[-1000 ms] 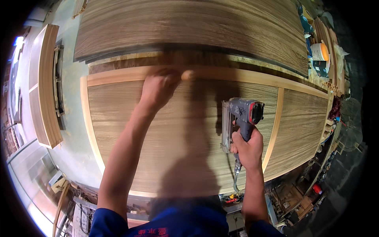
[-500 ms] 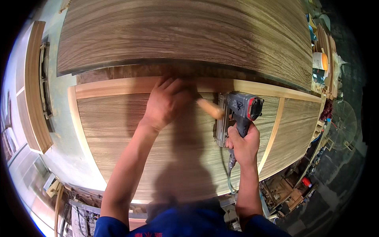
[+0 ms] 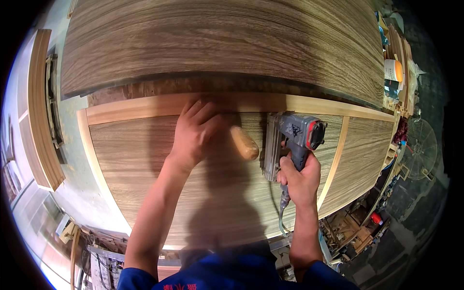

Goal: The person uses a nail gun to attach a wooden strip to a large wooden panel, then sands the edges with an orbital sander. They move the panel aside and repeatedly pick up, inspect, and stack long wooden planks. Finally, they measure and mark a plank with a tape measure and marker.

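Observation:
My right hand (image 3: 300, 178) is closed round the grip of a grey and black nail gun (image 3: 296, 129) with a red band; its magazine hangs over the brown wood-grain panel (image 3: 203, 183). A hose runs down from the grip. My left hand (image 3: 195, 129) lies at the pale wooden frame strip (image 3: 130, 108) along the panel's far edge, fingertips on or just above it. From its thumb side sticks out a rounded wooden handle (image 3: 245, 144), pointing toward me and to the right. The tool's other end is hidden in the hand and dark shadow.
Beyond the strip lies another large wood-grain panel (image 3: 217, 43), overhanging a dark gap. Stacked boards (image 3: 41, 111) stand at the left. To the right are a white and orange tub (image 3: 394, 71), a round fan guard (image 3: 418, 147) and a cluttered wooden bin (image 3: 355, 232).
The wooden handle has swung from pointing right to pointing more toward me. My left hand has shifted slightly left. My right hand and the nail gun have barely moved.

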Demonstrator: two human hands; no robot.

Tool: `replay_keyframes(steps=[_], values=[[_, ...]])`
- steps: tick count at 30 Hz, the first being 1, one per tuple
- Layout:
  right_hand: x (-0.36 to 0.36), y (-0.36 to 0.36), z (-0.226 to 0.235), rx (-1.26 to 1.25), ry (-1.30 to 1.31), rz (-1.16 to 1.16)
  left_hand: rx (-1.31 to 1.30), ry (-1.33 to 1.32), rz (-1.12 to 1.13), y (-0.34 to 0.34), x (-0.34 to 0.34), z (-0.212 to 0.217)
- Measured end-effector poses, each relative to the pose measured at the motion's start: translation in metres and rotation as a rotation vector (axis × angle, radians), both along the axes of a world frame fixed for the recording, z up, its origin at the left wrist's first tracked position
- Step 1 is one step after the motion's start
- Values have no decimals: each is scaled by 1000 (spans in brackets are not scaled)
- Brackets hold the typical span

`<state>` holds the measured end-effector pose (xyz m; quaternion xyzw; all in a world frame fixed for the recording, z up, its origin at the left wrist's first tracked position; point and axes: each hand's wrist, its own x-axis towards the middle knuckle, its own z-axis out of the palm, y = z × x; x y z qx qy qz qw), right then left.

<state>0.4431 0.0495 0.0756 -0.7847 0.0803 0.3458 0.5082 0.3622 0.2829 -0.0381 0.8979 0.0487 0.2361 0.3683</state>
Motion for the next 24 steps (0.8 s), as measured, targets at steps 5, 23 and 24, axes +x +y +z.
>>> replay_keyframes(steps=[5,23,24], values=[[-1,-1,-4,-12,15,-6,-33,122,138,-11,3,4],[-1,8,-2,11,17,-9,36,242,205,-4,10,-4],[-1,9,-2,2,13,-6,11,239,204,-3,11,-3]])
